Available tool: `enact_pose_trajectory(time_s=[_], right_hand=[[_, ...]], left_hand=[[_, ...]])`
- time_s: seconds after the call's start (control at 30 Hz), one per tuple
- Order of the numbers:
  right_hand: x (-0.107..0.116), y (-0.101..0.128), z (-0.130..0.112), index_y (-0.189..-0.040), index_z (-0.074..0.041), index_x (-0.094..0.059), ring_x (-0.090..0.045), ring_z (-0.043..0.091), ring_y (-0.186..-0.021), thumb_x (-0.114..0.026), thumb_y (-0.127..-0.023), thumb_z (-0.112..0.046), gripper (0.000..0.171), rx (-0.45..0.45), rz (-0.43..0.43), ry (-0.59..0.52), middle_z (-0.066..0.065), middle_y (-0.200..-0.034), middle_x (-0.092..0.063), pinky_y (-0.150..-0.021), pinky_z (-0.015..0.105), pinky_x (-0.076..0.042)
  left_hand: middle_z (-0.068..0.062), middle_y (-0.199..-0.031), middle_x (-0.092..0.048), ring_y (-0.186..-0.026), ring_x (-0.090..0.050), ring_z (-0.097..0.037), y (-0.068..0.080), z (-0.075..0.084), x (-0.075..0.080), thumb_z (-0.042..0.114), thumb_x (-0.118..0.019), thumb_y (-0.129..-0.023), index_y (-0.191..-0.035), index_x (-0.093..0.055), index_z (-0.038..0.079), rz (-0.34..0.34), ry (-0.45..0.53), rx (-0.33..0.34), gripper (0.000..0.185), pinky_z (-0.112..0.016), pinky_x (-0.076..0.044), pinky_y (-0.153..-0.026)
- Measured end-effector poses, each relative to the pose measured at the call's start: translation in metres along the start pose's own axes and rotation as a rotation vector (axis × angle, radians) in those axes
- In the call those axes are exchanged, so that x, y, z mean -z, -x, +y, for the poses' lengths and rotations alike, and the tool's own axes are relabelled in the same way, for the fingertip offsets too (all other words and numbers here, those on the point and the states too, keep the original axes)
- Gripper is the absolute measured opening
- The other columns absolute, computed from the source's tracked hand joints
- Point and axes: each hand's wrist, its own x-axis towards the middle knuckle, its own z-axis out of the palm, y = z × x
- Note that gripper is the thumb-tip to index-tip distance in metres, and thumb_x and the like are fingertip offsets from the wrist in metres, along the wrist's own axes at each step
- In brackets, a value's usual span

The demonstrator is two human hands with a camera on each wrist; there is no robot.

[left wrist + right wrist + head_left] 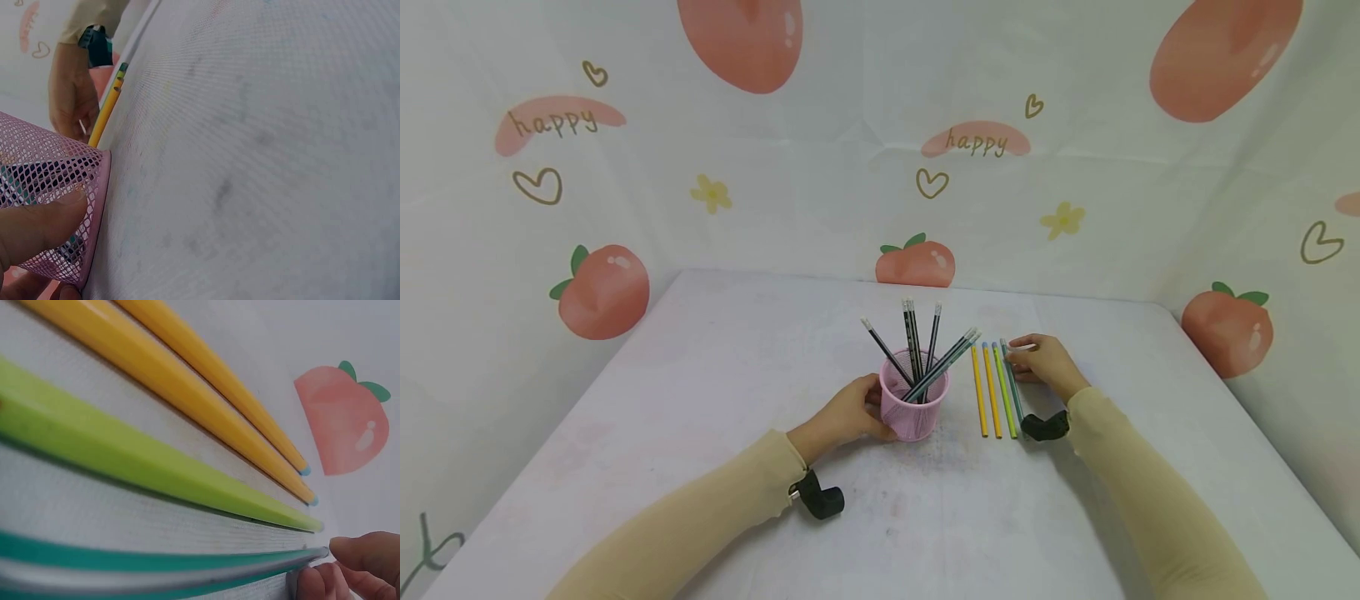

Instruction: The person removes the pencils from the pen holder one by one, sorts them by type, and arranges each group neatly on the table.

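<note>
Four pencils: two yellow pencils (986, 392), a green pencil (1004, 393) and a teal pencil (1013, 390) lie side by side on the desk (700, 400), between the two hands
Teal pencil: outermost of the row, its far end touched by the right hand's fingers (359, 550); in the right wrist view the fingertips pinch that tip
Right hand (1043, 365): fingers curled onto the teal pencil's far end, palm down on the desk, just beside the row
Pink mesh cup (914, 408): stands upright just left of the row, apart from it, holding several dark pencils (925, 354) that lean outward
Left hand (848, 412): fingers wrapped round the cup's left side; the left wrist view shows a fingertip pressed on the mesh
Sleeves: beige, on both arms, with a black wrist mount (820, 498) on each
Backdrop: white cloth (850, 167) with peaches, hearts and the word happy, behind the desk
</note>
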Motion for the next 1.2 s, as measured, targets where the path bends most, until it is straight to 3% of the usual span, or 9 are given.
enact_pose_trajectory(time_s=[0.2, 0.53, 0.63, 0.77, 0.9, 1.2], right_hand=[[0.005, 0.006, -0.003, -0.136, 0.000, -0.047, -0.061, 0.005, -0.075, -0.058, -0.096, -0.019, 0.046, 0.014, 0.014, -0.013, 0.012, -0.110, -0.057, -0.071, 0.021, -0.057], [0.012, 0.020, -0.019, -0.140, 0.007, -0.039, -0.063, 0.013, -0.095, -0.054, -0.099, -0.021, 0.052, 0.238, -0.009, -0.191, 0.025, -0.128, -0.050, -0.080, 0.018, -0.054], [0.013, 0.023, -0.024, -0.136, 0.005, -0.041, -0.063, 0.011, -0.096, -0.055, -0.098, -0.023, 0.049, 0.319, -0.027, -0.252, 0.014, -0.119, -0.055, -0.081, 0.018, -0.054], [0.012, 0.030, -0.032, -0.125, -0.009, -0.050, -0.064, 0.007, -0.095, -0.056, -0.098, -0.027, 0.033, 0.414, -0.054, -0.325, -0.004, -0.104, -0.059, -0.082, 0.018, -0.054], [0.009, 0.039, -0.039, -0.120, -0.018, -0.052, -0.064, 0.010, -0.100, -0.057, -0.097, -0.028, 0.025, 0.479, -0.083, -0.400, -0.004, -0.106, -0.061, -0.084, 0.019, -0.054], [-0.001, 0.058, -0.050, -0.124, -0.017, -0.052, -0.063, 0.014, -0.105, -0.055, -0.098, -0.024, 0.026, 0.514, -0.171, -0.531, 0.002, -0.115, -0.060, -0.088, 0.024, -0.054]], left_hand=[[-0.017, -0.118, -0.063, -0.109, -0.060, -0.027, 0.000, 0.000, 0.000, -0.005, -0.083, -0.062, -0.126, -0.051, -0.006, 0.000, -0.005, -0.007, 0.071, -0.038, -0.051, -0.094], [-0.016, -0.116, -0.063, -0.107, -0.060, -0.025, 0.001, 0.001, 0.000, -0.005, -0.083, -0.062, -0.124, -0.052, -0.005, 0.004, 0.001, 0.002, 0.069, -0.037, -0.051, -0.093], [-0.016, -0.116, -0.063, -0.106, -0.060, -0.025, 0.001, 0.001, 0.001, -0.005, -0.083, -0.063, -0.123, -0.052, -0.005, 0.006, 0.002, 0.005, 0.068, -0.037, -0.051, -0.093], [-0.016, -0.115, -0.063, -0.106, -0.060, -0.025, 0.001, 0.000, 0.001, -0.004, -0.083, -0.062, -0.123, -0.052, -0.005, 0.009, -0.001, 0.009, 0.068, -0.037, -0.052, -0.092], [-0.016, -0.115, -0.062, -0.106, -0.060, -0.024, 0.001, 0.000, 0.000, -0.004, -0.082, -0.062, -0.124, -0.052, -0.005, 0.009, -0.006, 0.009, 0.069, -0.037, -0.051, -0.092], [-0.016, -0.116, -0.063, -0.107, -0.060, -0.026, 0.001, 0.002, 0.001, -0.006, -0.082, -0.062, -0.125, -0.052, -0.005, 0.006, 0.003, 0.014, 0.069, -0.038, -0.051, -0.094]])
